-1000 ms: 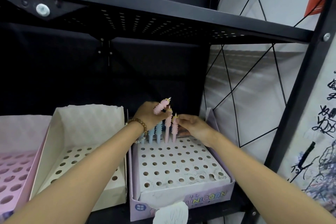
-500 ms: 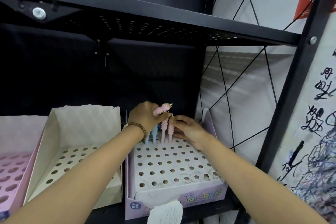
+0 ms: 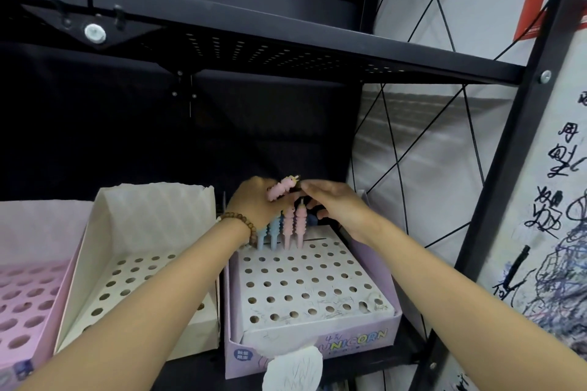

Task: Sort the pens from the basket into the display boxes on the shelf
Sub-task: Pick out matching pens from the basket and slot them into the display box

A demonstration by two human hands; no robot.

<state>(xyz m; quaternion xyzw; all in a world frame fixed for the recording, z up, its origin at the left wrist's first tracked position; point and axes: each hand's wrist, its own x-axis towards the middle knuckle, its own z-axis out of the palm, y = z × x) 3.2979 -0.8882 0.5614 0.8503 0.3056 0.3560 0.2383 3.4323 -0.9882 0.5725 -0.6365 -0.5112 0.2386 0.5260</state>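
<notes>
**Four pens standing, one in hand, most holes unfilled**

Head view: your sorting has barely begun. The unicorn display box [image 3: 317, 341] carries four pens upright in its back row, two blue pens [image 3: 266, 236] at the left end and two pink pens [image 3: 293, 227] just beside them. Every other hole in that box shows empty.

Your left hand [image 3: 251, 209] hangs over the back row of that box, its fingers curled round a fifth pen, a pink one [image 3: 279, 193], held tilted above the standing ones. Your right hand [image 3: 340, 209] reaches in from the box's right side, and its fingertips [image 3: 306, 191] meet the pen's upper end. Whether they pinch it or only touch it, you cannot tell from here. That pen is not yet in a hole; I judge the next free hole to be the one right of the standing pink pair.

Left of the unicorn box stands a cream box [image 3: 152, 209], its visible holes empty, and further left a pink box [image 3: 19, 279], also empty where it shows. The basket is out of view, so the count of pens to come is unknown.

The upper shelf [image 3: 286, 51] sits low over the unicorn box, so pens have little headroom there. The standing pens crowd the back row under your hands. A paper tag [image 3: 292, 368] hangs at the box's front, and scribbled paper [image 3: 565, 232] lies to its right.
</notes>
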